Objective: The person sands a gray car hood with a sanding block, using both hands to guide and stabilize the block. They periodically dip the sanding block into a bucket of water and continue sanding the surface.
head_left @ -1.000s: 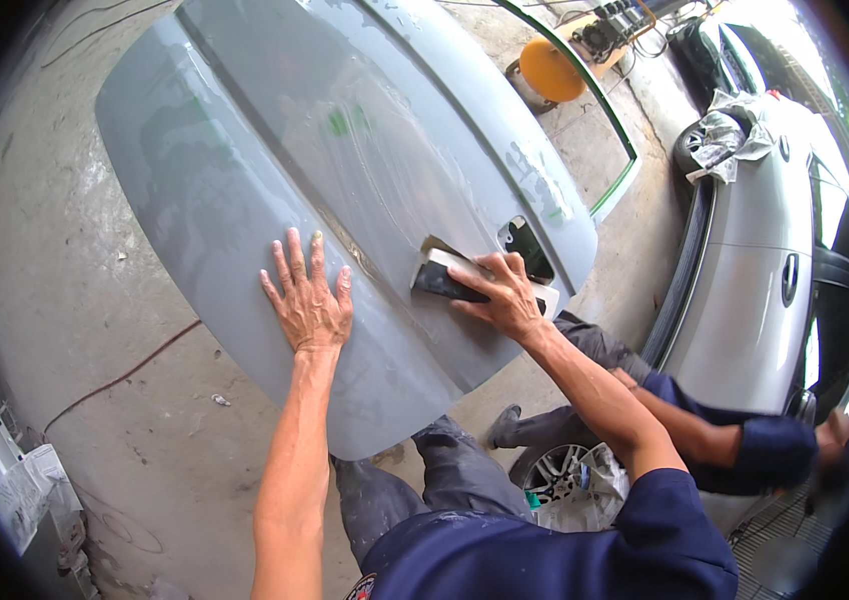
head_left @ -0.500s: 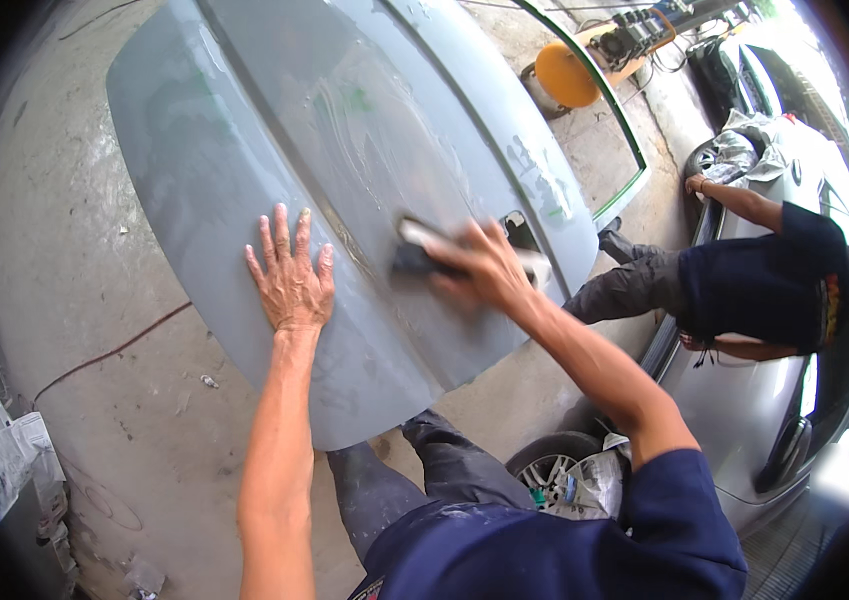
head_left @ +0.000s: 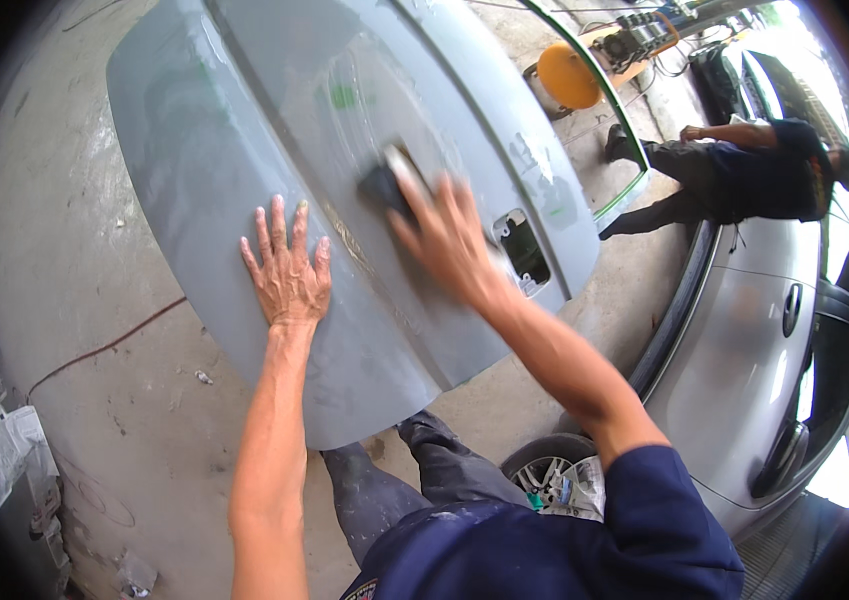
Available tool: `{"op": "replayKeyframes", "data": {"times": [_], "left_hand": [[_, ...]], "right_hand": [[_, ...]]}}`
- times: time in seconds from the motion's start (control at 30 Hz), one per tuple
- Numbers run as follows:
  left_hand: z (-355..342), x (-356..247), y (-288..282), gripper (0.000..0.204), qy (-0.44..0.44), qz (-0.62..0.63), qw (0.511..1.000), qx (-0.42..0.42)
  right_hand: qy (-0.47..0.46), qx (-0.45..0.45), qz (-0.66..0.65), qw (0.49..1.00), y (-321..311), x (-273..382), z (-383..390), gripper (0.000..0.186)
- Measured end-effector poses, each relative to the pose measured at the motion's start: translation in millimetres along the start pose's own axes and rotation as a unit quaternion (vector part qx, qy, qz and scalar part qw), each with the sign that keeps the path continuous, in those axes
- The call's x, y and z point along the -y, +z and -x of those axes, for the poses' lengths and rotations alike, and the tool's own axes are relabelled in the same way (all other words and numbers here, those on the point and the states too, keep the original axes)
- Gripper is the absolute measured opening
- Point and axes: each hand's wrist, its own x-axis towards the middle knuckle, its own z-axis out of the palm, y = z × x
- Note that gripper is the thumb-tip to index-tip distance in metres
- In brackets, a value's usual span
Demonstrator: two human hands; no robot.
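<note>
In front of me is a grey car door (head_left: 206, 190) with wet-looking streaks and small green patches. My left hand (head_left: 289, 275) lies flat on it, fingers spread. To its right, my right hand (head_left: 444, 235) is closed on a dark sanding block (head_left: 384, 190) with a pale edge. Motion blurs the block, and my fingers cover part of it. It rests against the door's face, left of the handle cutout (head_left: 524, 252).
A green-edged window frame (head_left: 634, 190) extends from the door. A silver car (head_left: 734, 350) stands at right, where another person (head_left: 744, 165) walks. Beyond is an orange tank (head_left: 569, 75). A wheel (head_left: 549, 465) is near my legs; a dark red hose (head_left: 109, 345) crosses the floor at left.
My right hand has slid the sanding block up and left across the door, uncovering the handle cutout. My left hand stays nearly still. The other person has moved farther away.
</note>
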Motion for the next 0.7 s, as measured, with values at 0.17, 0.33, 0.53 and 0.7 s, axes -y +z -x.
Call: {"op": "replayKeyframes", "data": {"times": [0.17,0.33,0.53,0.7], "left_hand": [[-2.0,-0.1,-3.4,0.063,-0.013,0.012,0.999,0.031],[3.0,4.5,10.5,0.062,0.001,-0.004,1.0,-0.009],[-0.5,0.5,1.2,0.061,0.004,-0.009,1.0,-0.008],[-2.6,-1.2,-0.5,0.06,-0.019,-0.003,0.999,0.029]], "right_hand": [[-0.017,0.11,-0.16,0.981,-58.4,-11.4,63.2,0.063],[-0.071,0.064,-0.244,0.965,32.3,-31.8,-91.8,0.053],[-0.07,0.149,-0.206,0.965,-9.9,-44.7,3.6,0.06],[-0.089,0.185,-0.225,0.953,-55.3,-51.0,84.3,0.071]]}}
